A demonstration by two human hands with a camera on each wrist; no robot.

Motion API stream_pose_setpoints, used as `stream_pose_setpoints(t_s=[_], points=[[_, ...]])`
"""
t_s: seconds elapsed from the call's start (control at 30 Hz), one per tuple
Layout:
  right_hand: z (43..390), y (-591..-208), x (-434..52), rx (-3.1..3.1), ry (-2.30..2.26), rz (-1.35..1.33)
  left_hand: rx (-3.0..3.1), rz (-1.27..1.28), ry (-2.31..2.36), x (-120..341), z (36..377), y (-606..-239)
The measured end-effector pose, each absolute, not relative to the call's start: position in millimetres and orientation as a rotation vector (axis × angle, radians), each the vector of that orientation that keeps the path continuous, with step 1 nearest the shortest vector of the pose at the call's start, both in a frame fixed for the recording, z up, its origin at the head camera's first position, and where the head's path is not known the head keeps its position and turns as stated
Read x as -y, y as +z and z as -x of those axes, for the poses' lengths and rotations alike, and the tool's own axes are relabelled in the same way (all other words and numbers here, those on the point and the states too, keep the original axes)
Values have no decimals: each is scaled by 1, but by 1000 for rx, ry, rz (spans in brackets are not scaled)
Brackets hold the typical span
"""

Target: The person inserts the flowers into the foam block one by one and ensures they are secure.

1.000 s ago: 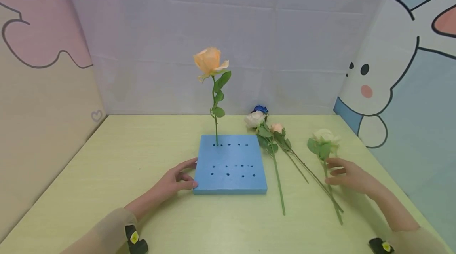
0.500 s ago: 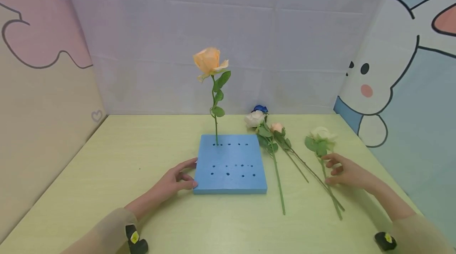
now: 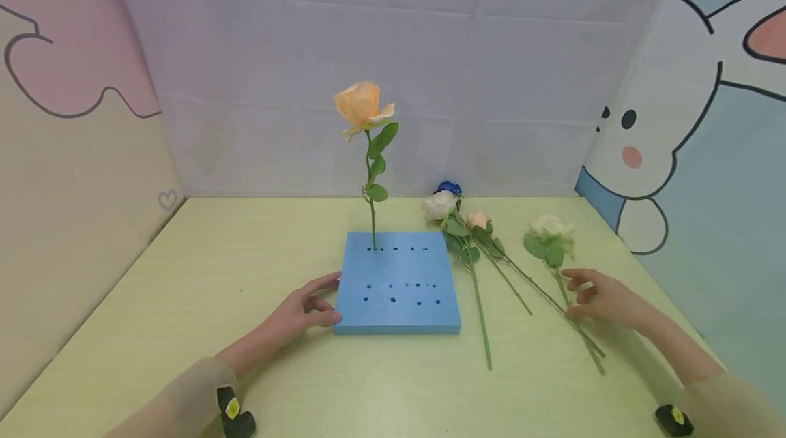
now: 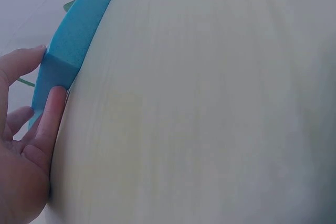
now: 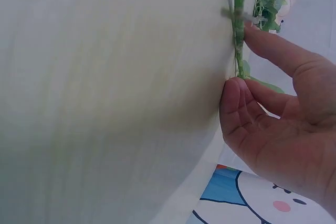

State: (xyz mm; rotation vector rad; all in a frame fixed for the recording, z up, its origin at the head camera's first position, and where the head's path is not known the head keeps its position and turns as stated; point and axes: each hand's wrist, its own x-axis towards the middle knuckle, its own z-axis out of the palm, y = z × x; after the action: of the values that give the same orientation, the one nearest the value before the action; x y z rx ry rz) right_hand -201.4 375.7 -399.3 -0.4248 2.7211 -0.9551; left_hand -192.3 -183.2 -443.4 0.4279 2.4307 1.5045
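No writing or labels can be read anywhere; the right hand (image 3: 604, 300) pinches the stem of a cream rose (image 3: 550, 228) between thumb and fingertips, the stem lying on the counter (image 3: 184, 288), the bloom just beyond the fingers; two more roses (image 3: 457, 216) lie just left of that hand; the left hand (image 3: 301, 308), fingers relaxed, rests against the near-left corner of a blue foam block (image 3: 399, 284); an orange rose (image 3: 359, 104) stands upright in the block's far-left hole.

A pale yellow-green table (image 3: 184, 301) carries a blue foam block (image 3: 398, 282) near its middle. To the right of the block lie several roses: a white rose (image 3: 439, 205), a pink rose (image 3: 477, 220) and a cream rose (image 3: 550, 226), stems toward the near edge.
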Motion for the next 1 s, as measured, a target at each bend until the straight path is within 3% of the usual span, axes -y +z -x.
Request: stream_pose_setpoints(t_s=[0.43,0.73,1.0], points=[[192,-396,-367,-2785,-739,471,-2434,-462,1509,184,191,-442],[191,-393,-375,-2577,-994,348,-2420,-444,1524,183,192,-442],[192,-387,-376,-2629,-886,388,-2430,-471,1514,184,190,-442]])
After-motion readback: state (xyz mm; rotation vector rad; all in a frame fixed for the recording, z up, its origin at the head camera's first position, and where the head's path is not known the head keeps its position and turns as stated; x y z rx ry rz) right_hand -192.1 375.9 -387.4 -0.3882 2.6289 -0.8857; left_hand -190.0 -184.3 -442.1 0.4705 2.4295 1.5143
